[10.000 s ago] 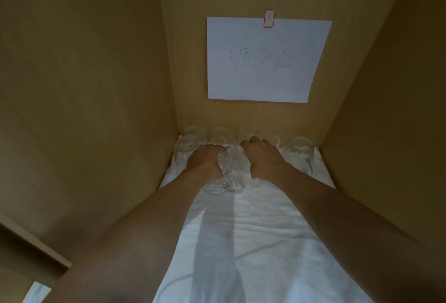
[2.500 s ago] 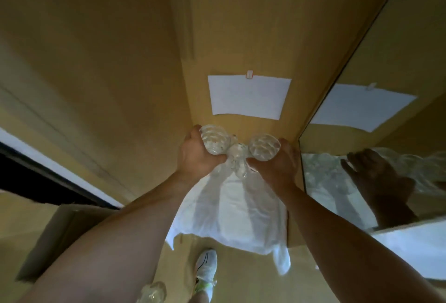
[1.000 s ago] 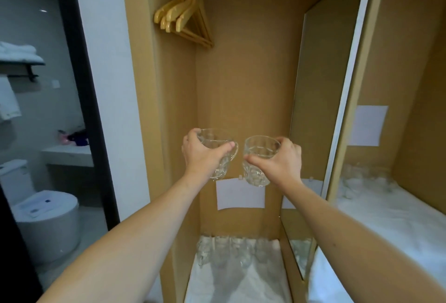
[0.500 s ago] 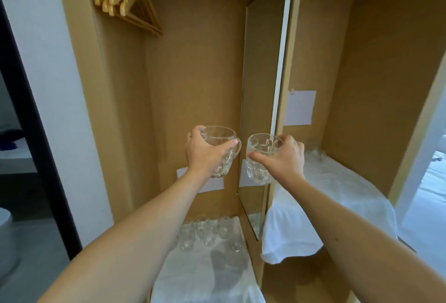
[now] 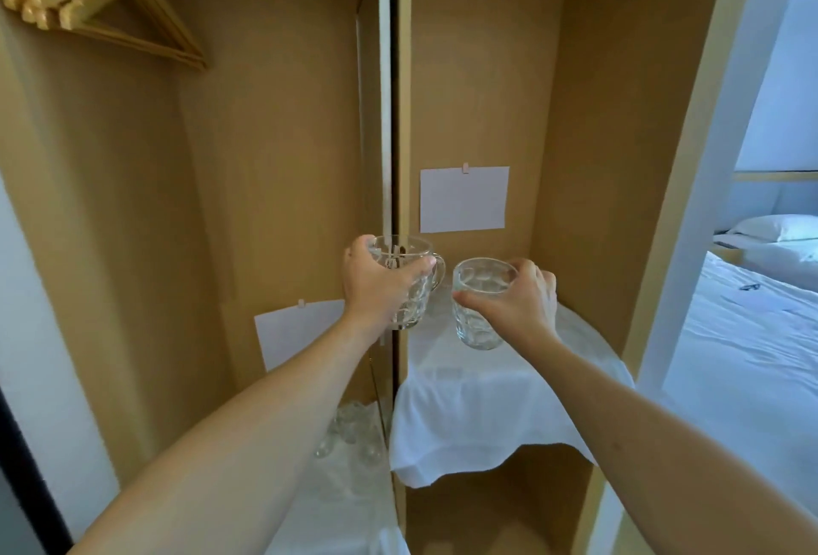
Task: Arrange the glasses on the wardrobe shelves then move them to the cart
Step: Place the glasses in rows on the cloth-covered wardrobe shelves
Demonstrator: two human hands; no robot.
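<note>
Fingers of each hand wrap one upright glass mug.

White cloth on right shelf lies bare; divider bounds its left.

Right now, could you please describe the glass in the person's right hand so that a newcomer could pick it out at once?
Find the white cloth draped over the shelf in the right wardrobe bay, below a blank paper sheet. Above it the right hand grips a clear dimpled glass. Unlike the left hand's glass, it shows no handle and sits lower.
</note>
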